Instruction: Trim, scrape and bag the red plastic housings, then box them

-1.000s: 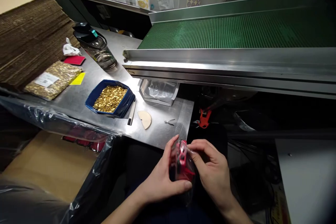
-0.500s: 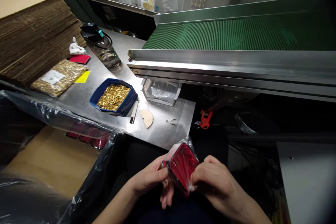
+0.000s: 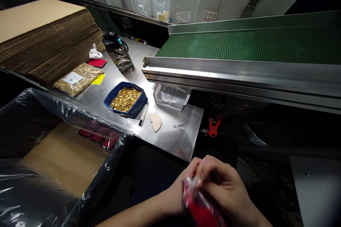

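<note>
A red package in clear plastic film is between my hands near the bottom of the view, blurred by motion. My left hand is wrapped round its far side, with most fingers hidden behind it. Thumb and fingers of my right hand pinch the gathered end of the film. Beyond my hands, on the metal table, lie small metal tweezers or a clip, a pale half-round disc and a white-and-black pen-like tool.
A blue tray holds gold pieces, beside a clear bin. A bottle, a bag of gold pieces and stacked cardboard stand behind. A lined box with red packages is left; a green conveyor crosses right.
The package has moved down and right and turned, its gathered film end now facing up. My left hand has shifted right, close against my right hand. The camera view has shifted slightly.
</note>
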`<state>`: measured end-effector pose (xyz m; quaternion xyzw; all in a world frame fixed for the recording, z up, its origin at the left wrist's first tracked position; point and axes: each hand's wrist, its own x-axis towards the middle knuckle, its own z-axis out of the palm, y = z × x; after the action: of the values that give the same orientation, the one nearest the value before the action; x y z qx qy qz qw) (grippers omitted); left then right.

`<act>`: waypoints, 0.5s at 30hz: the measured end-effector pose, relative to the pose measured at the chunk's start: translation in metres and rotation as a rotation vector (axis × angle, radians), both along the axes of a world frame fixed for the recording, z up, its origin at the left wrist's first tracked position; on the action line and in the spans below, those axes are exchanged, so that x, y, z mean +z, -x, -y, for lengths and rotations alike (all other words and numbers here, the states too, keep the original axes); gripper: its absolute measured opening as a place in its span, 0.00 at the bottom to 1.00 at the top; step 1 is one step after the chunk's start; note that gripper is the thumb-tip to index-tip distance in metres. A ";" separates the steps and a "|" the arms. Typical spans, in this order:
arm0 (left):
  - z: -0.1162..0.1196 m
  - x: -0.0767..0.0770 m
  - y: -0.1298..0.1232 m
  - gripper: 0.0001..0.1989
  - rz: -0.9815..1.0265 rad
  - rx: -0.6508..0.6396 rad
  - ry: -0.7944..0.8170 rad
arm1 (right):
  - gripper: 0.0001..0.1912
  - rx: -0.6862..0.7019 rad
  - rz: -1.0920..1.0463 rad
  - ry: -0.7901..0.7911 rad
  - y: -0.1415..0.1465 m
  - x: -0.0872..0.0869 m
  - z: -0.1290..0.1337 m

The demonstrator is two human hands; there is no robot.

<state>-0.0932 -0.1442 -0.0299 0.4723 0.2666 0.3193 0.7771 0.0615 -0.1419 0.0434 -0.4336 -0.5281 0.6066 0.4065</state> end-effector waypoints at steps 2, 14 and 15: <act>0.002 0.008 0.005 0.36 -0.090 0.144 -0.149 | 0.04 -0.113 0.093 0.126 -0.004 -0.006 -0.004; -0.003 0.030 0.043 0.21 0.010 0.045 0.365 | 0.14 -0.393 0.050 0.543 -0.001 -0.071 0.019; -0.002 0.024 0.042 0.20 0.015 0.080 0.446 | 0.14 -0.403 0.116 0.503 0.003 -0.073 0.025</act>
<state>-0.1347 -0.1421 -0.0054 0.2755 0.3431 0.2865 0.8511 0.0585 -0.1673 -0.0296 -0.6499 -0.2874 0.5997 0.3678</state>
